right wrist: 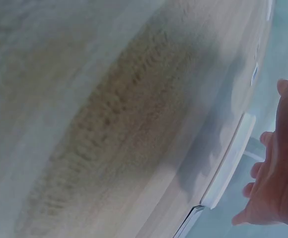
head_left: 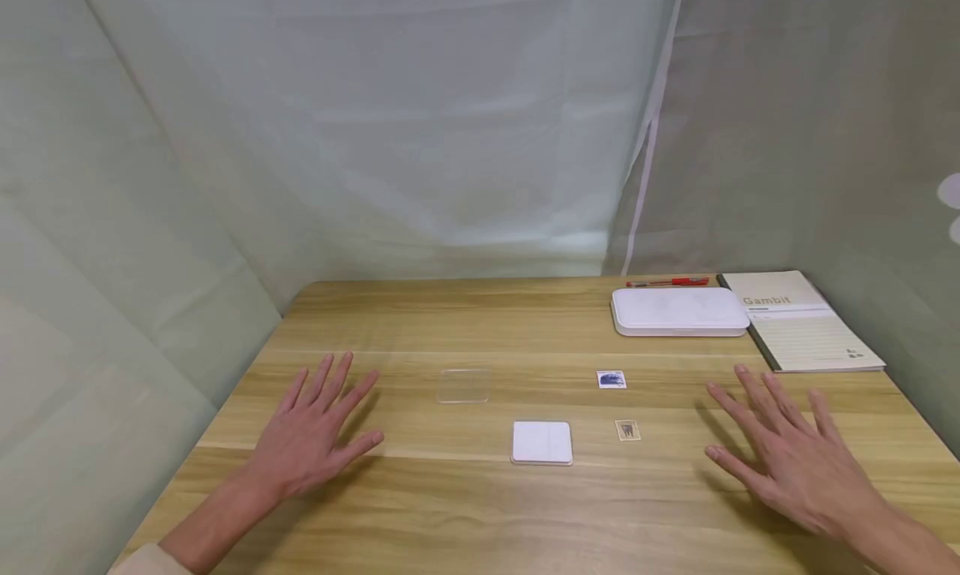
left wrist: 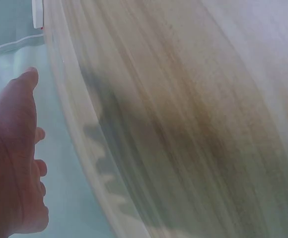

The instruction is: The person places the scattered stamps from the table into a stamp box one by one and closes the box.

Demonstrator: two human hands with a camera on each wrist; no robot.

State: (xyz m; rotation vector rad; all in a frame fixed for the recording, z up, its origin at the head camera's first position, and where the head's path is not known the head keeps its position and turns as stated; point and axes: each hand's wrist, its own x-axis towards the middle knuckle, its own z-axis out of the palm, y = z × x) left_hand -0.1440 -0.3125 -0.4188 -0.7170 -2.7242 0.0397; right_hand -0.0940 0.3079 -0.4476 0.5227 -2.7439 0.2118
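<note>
My left hand [head_left: 307, 437] hovers palm down over the left side of the table, fingers spread and holding nothing. On the other side my right hand [head_left: 798, 458] is spread out the same way, also holding nothing. Between them lie a clear flat rectangular piece [head_left: 463, 386], nearer the left hand, and a white rounded rectangular block [head_left: 542, 442] with a clear rim. Two small stamps lie toward the right hand: a blue-and-white stamp [head_left: 611, 380] and a cream stamp with a dark figure [head_left: 627, 430]. In the wrist views each hand casts a shadow on the wood.
A white flat case [head_left: 679, 312] stands at the back right of the wooden table [head_left: 420, 517]. Behind it lies a red pen [head_left: 686, 282]; a notebook [head_left: 810, 329] marked "Gambit" is beside it. Pale curtains [head_left: 450, 125] hang around the table's back and sides.
</note>
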